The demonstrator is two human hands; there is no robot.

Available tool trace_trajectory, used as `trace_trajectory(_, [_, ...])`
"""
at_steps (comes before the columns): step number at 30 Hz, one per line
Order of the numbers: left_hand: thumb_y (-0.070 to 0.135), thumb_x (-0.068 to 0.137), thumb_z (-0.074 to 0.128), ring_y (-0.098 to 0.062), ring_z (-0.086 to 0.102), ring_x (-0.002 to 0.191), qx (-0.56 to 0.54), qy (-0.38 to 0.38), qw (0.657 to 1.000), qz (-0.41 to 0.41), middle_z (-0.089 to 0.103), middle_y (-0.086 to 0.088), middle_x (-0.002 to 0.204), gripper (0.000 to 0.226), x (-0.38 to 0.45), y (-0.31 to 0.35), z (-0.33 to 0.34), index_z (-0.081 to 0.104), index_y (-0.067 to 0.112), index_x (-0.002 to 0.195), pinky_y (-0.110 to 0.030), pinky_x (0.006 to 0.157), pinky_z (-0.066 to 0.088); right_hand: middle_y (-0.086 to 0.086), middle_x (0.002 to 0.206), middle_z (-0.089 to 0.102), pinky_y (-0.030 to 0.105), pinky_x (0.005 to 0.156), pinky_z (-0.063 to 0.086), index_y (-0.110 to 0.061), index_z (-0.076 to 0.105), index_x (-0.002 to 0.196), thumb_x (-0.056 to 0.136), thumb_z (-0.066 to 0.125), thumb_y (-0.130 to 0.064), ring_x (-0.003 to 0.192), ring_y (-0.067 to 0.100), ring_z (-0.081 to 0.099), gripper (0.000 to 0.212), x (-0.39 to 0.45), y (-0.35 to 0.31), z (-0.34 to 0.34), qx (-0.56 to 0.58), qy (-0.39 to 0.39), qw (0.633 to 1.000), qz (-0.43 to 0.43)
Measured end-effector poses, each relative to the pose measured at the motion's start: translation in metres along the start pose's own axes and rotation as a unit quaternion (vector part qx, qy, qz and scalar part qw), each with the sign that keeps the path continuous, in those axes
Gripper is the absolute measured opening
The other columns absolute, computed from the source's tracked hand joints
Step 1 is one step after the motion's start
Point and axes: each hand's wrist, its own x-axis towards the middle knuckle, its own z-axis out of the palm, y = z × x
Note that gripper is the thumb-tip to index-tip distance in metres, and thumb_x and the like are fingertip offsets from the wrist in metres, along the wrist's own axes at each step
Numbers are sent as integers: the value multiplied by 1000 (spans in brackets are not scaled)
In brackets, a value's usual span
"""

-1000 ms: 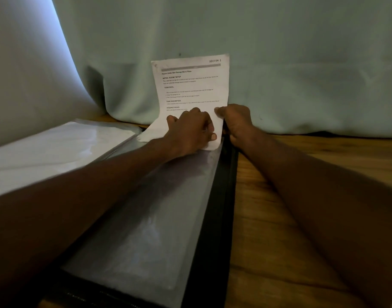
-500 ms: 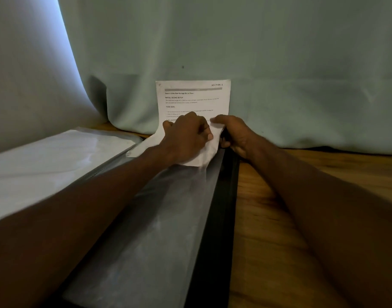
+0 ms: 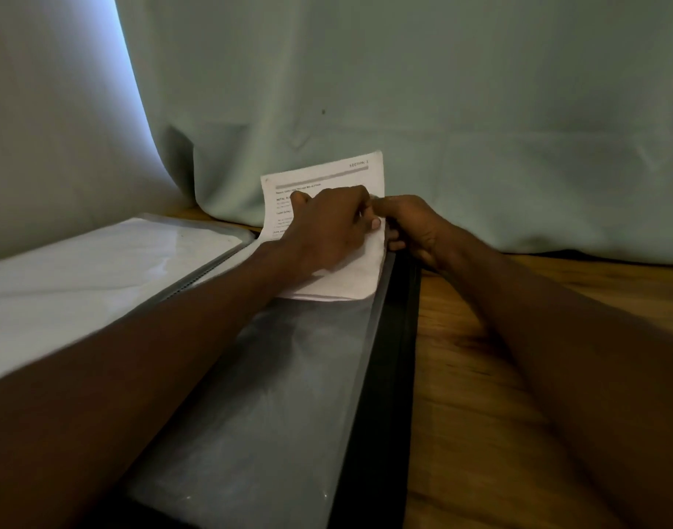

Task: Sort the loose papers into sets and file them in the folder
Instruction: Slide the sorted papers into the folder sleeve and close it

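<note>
Only the top of the printed paper (image 3: 323, 177) showed at the far end of the open folder (image 3: 251, 395); the left hand (image 3: 327, 227), fingers curled on it, hid most text. The right hand (image 3: 415, 227) pinched its right edge, fingertips partly hidden.

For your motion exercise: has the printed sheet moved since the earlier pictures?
Yes. The printed sheet has slid down into the folder sleeve; less shows against the curtain.
</note>
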Motion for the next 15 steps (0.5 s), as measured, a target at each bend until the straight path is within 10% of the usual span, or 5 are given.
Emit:
trace_trajectory(8, [31,96,63,-10,54,94,28,-53,994,-87,60,17,79,12,-1,-14,-7,71,27,88,-48,101,26,13,119,70,22,40,29,-22,51,138,90,56,10,49,8,40,57,2,1,-10,48,25,998,-20])
trace_trajectory(15, [23,98,58,-10,50,87,7,-20,996,-88,59,15,78,12,-3,-7,-4,67,27,91,-43,94,25,18,107,64,22,40,34,-12,57,133,94,62,-6,61,15,55,40,0,4,-10,61,27,998,-16])
